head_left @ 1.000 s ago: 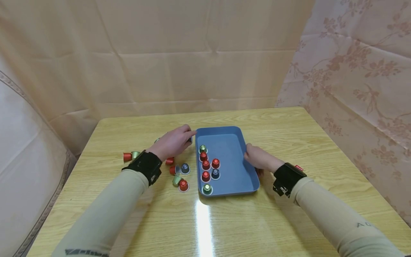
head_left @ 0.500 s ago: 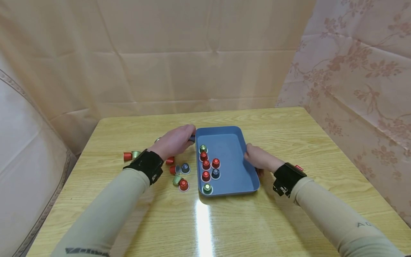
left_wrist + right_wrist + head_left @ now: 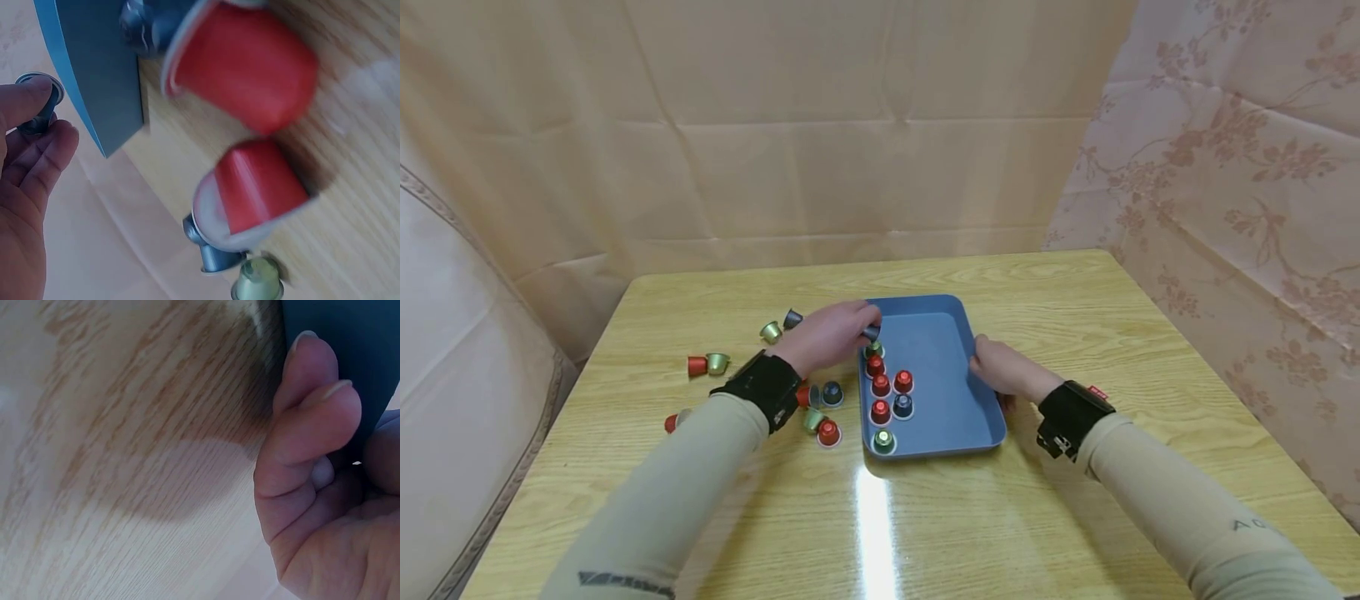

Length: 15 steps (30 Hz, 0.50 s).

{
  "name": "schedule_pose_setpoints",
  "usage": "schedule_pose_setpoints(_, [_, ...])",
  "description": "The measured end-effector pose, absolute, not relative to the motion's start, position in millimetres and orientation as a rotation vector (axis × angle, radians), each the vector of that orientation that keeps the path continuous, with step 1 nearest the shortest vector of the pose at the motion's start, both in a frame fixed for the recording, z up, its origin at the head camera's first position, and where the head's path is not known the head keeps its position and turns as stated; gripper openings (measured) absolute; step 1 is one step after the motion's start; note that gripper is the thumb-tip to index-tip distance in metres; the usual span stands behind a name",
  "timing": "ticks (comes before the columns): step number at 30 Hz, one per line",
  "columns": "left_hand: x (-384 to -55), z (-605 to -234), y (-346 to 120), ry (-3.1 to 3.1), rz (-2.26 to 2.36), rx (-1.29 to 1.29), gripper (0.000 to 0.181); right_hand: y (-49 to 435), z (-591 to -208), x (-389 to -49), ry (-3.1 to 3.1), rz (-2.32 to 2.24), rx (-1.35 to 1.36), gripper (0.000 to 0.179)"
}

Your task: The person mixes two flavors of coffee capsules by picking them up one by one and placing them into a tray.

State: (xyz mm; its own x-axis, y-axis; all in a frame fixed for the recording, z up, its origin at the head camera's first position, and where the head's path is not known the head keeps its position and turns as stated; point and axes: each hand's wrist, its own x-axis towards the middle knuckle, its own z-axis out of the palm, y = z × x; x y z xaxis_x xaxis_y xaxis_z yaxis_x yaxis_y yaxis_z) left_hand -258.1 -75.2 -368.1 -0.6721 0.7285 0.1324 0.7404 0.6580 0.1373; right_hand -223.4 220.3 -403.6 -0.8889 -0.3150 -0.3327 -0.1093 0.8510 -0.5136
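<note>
My left hand (image 3: 829, 335) pinches a dark blue coffee capsule (image 3: 871, 332) between thumb and fingers, over the far left corner of the blue tray (image 3: 936, 342). In the left wrist view the capsule (image 3: 41, 117) shows its pale rim by the thumb, higher than the tray wall (image 3: 100, 75). My right hand (image 3: 1011, 369) holds the tray's right side, with curled fingers (image 3: 325, 422) against the outer wall. Upright along the tray's left side stand several capsules: red ones (image 3: 881, 412), a blue one (image 3: 903, 406) and green ones (image 3: 883, 441).
Left of the tray, loose capsules lie on the wooden table (image 3: 955, 525): a red one (image 3: 828, 432), a blue one (image 3: 832, 393), a green one (image 3: 771, 332), a dark one (image 3: 792, 318) and others. My left forearm partly covers some. Curtains hang behind the table.
The left hand has moved right with the dark blue capsule, from beside the tray to over its far left corner, uncovering capsules behind it. The right hand and tray have stayed put.
</note>
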Motion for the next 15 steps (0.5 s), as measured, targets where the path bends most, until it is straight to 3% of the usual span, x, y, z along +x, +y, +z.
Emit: schedule_pose_setpoints(15, [-255.0,-371.3,-49.2,-2.783,-0.224,-1.334,0.028,221.1,-406.1,-223.9,2.634,-0.688,-0.314,0.025])
